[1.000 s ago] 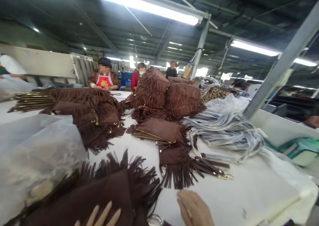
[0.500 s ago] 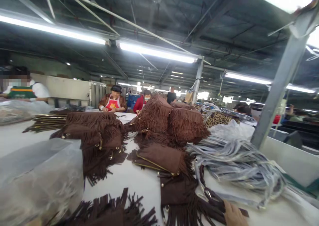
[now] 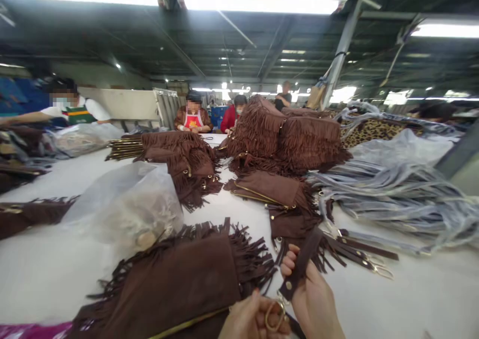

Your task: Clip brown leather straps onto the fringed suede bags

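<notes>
My right hand (image 3: 314, 299) is closed round a dark brown wrist strap (image 3: 304, 261) with a gold snap stud near its lower end. At that end hangs a gold metal clasp (image 3: 275, 315), pinched in the fingers of my left hand (image 3: 249, 316). Just left of my hands a brown fringed pouch (image 3: 179, 274) lies flat on the white table, its gold zip along the near edge. Several more brown straps with gold clasps (image 3: 359, 256) rest to the right of my right hand.
Brown fringed pouches (image 3: 310, 137) are piled high at the back centre, with another stack (image 3: 175, 154) left of it. Grey plastic-wrapped straps (image 3: 404, 199) heap on the right. A clear plastic bag (image 3: 127, 204) stands left. Co-workers (image 3: 192, 117) sit across the table.
The view has tilted down and turned left. My right hand has raised a strap from beside the fringed pouches. My left hand has come into view, holding the clasp.
</notes>
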The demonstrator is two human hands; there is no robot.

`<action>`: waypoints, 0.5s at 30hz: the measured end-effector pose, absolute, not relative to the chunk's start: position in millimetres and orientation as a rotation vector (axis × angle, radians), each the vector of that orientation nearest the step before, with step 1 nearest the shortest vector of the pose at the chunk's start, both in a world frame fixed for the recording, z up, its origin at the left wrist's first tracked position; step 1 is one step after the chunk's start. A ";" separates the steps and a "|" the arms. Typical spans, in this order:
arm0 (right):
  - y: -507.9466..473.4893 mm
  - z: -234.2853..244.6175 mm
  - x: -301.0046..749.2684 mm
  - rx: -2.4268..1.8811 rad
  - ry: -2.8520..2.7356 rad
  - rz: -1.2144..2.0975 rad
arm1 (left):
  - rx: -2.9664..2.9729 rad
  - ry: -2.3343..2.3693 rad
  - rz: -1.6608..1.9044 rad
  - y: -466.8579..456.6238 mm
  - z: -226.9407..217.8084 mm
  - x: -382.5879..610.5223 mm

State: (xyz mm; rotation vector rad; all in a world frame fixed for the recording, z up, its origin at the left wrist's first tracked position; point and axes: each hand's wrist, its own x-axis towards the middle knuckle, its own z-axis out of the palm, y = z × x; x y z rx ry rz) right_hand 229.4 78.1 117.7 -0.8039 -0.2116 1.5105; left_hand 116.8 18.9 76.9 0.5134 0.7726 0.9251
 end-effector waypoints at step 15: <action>44.4 88.0 268.1 -0.750 -2.191 -0.291 | 0.805 0.948 0.819 10.1 104.5 82.4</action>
